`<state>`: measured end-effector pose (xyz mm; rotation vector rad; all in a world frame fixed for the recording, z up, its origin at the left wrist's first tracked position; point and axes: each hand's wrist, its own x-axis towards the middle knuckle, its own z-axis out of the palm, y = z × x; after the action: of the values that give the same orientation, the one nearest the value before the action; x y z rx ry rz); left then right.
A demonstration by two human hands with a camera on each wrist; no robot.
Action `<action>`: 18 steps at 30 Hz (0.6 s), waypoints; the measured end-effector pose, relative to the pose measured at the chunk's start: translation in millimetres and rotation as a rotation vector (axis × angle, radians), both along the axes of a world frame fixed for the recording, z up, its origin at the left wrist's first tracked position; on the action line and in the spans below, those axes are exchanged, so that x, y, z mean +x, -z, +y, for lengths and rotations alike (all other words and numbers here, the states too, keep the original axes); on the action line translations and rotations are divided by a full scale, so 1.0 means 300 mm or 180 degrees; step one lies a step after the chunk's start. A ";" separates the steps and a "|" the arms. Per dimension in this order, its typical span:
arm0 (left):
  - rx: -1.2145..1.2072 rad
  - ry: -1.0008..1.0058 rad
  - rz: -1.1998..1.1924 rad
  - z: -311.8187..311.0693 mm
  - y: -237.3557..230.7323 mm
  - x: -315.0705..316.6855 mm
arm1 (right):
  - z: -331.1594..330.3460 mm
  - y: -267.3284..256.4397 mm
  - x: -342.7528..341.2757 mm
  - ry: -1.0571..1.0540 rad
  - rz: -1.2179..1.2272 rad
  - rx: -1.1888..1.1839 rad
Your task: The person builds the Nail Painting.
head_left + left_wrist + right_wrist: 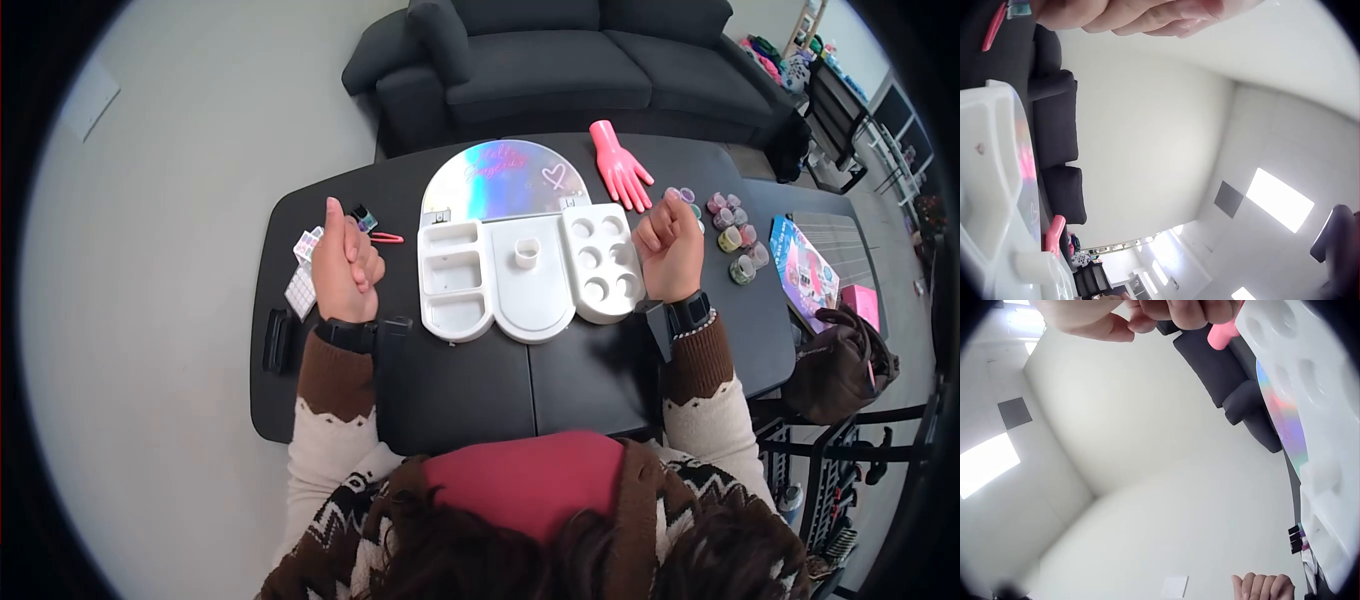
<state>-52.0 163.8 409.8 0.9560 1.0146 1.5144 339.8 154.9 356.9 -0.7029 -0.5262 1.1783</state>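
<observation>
A white molded organizer tray (506, 325) sits open on the black table, its rounded holographic lid (500, 182) folded back and marked with pink writing and a heart. Its left section has three compartments, its right section several round wells, and a short white post (527, 253) rises from the middle. Left of the tray, my left hand (346, 268) is raised with curled fingers and thumb up, holding nothing. On the other side my right hand (672, 250) mirrors it, fingers curled and thumb up, also without anything in it. The right wrist view shows the curled left fingers (1264, 587) too.
A pink mannequin hand (620, 168) lies behind the tray. Several small jars (742, 238) stand at the right, near a colorful box (806, 268) and a dark bag (842, 365). Pink tweezers (387, 238), white sheets (301, 290) and a black case (278, 340) lie left.
</observation>
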 end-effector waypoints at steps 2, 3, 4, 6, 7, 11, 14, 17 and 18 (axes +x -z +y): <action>-0.0119 0.0168 -0.0537 0.048 0.075 -0.005 | 0.002 0.006 0.029 0.0091 -0.0151 -0.0107; -0.0098 0.0172 -0.0549 0.065 0.111 -0.015 | 0.008 0.015 0.044 0.0174 -0.0285 -0.0236; -0.0196 0.0240 -0.0619 0.078 0.147 -0.032 | 0.022 0.026 0.054 0.0216 -0.0288 -0.0246; -0.0382 0.0330 -0.0796 0.103 0.189 -0.060 | 0.039 0.035 0.073 0.0172 -0.0275 -0.0300; -0.0373 0.0322 -0.0801 0.127 0.202 -0.073 | 0.057 0.042 0.079 0.0127 -0.0245 -0.0376; -0.0677 0.0197 -0.0784 0.157 0.248 -0.105 | 0.083 0.073 0.083 0.0112 -0.0156 -0.0559; -0.0796 0.0177 -0.0716 0.156 0.243 -0.106 | 0.087 0.068 0.071 0.0083 -0.0192 -0.0523; -0.0834 0.0192 -0.0609 0.147 0.231 -0.095 | 0.088 0.067 0.066 0.0081 -0.0275 -0.0531; -0.0829 0.0177 -0.0581 0.147 0.229 -0.092 | 0.091 0.064 0.065 0.0075 -0.0313 -0.0544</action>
<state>-79.5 207.9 341.2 0.6457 1.0148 1.3574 359.3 182.1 337.6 -0.9150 -0.5015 1.1801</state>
